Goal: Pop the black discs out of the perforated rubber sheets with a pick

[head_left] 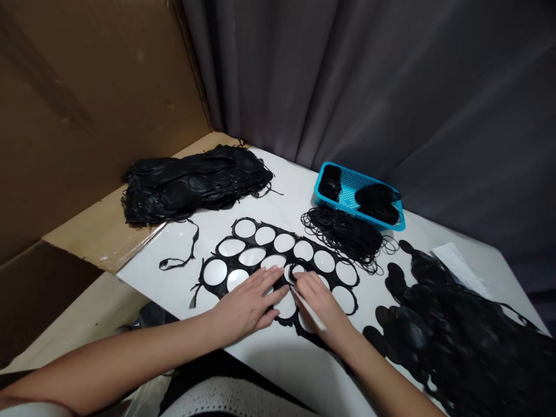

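A black rubbery sheet (222, 288) with rows of round holes lies flat on the white table (278, 168). My left hand (249, 301) rests on it, palm down, fingers spread across several holes. Close beside its fingertips, my right hand (319, 304) is closed round a thin, pale stick-like tool (309, 310) that slants up out of the grip. The tool's tip is hidden by the fingers. A thin black ring (299, 263) shows at the right fingertips, at the edge of a hole; I cannot tell whether it is free of the sheet.
A heap of black sheets (195, 182) lies at the back left. At the back, a blue basket (360, 216) holds black rings, with more loose rings (343, 231) before it. Black discs and sheets (469, 341) cover the right side, beside a white paper (460, 269). A thin black scrap (193, 246) lies left.
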`<state>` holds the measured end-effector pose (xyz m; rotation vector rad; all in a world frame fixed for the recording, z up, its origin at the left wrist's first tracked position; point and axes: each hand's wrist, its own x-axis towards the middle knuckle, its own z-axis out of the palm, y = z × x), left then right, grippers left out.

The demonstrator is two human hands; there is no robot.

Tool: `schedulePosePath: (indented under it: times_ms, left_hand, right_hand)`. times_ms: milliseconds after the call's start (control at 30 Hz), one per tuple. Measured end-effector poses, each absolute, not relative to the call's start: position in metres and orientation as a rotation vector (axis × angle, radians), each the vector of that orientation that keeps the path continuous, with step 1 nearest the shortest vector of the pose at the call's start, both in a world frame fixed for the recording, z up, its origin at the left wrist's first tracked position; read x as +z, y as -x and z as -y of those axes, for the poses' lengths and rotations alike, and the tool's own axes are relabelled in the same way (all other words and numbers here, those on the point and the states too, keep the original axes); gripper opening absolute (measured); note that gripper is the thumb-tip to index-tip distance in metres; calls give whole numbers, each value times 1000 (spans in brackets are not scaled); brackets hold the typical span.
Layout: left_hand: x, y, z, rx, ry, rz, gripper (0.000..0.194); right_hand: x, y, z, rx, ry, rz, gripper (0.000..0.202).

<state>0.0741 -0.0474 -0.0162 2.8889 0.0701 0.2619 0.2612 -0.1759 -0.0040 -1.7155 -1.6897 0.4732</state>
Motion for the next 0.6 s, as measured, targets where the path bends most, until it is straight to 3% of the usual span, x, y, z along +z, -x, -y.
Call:
schedulePosePath:
  times_ms: [100, 333, 600]
  left_hand:
    - [-18, -74, 47, 287, -2874, -64, 50]
    - [-18, -73, 46, 325, -2854, -72, 46]
    - [-14, -73, 47, 327, -2834, -76, 49]
  right_hand:
    - [5, -271, 168, 474, 1753, 1686, 16]
    - [26, -291, 162, 894, 1725, 1348, 15]
    - [10, -272, 172, 872, 1668, 1183, 14]
